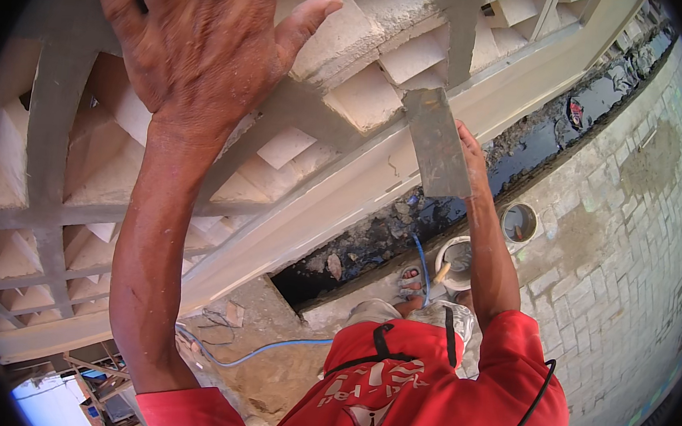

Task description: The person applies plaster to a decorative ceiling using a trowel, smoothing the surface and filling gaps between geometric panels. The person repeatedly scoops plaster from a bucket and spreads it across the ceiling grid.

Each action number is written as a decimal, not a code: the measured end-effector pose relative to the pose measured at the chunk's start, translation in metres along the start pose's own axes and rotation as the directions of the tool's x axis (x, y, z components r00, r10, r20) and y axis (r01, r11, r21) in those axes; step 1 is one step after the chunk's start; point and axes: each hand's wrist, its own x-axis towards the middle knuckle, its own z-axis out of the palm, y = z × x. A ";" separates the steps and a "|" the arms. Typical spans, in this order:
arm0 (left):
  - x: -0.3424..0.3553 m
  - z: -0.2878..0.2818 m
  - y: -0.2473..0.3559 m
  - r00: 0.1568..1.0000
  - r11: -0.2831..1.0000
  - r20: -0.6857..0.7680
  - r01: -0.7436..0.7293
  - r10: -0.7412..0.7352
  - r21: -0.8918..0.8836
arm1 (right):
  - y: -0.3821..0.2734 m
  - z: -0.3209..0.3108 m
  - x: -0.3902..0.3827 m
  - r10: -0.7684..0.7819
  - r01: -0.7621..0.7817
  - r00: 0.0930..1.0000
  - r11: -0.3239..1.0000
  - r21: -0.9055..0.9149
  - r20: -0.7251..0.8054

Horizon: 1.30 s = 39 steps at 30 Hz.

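Observation:
My left hand is spread with its fingers apart, up close to a wall of openwork cement blocks; whether the palm presses on it is hidden. In my right hand is a flat rectangular plastering trowel, its fingers partly hidden behind the blade. The grey-smeared blade is held at the wall's lower ledge, its upper end by a block rib. Wet-looking grey cement coats several ribs, while the recesses between them are pale.
Below the wall runs a ditch with dark water and debris. Two buckets, one near my feet with a yellow handle in it and another bucket beyond, stand on brick paving. A blue hose crosses the ground.

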 end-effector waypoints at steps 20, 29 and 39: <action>-0.001 0.036 -0.021 0.939 0.960 -0.274 -0.142 0.208 0.242 | 0.051 0.039 -0.026 -0.165 0.162 0.986 0.981 -0.110 -0.021; -0.012 0.021 -0.002 0.997 0.967 -0.068 -0.052 0.036 -0.248 | 0.008 0.033 -0.047 -0.025 0.048 0.997 0.927 0.372 -0.067; -0.003 0.005 0.003 0.999 0.999 -0.032 0.039 -0.038 0.031 | -0.013 0.021 -0.037 -0.133 0.132 0.991 0.989 -0.067 -0.004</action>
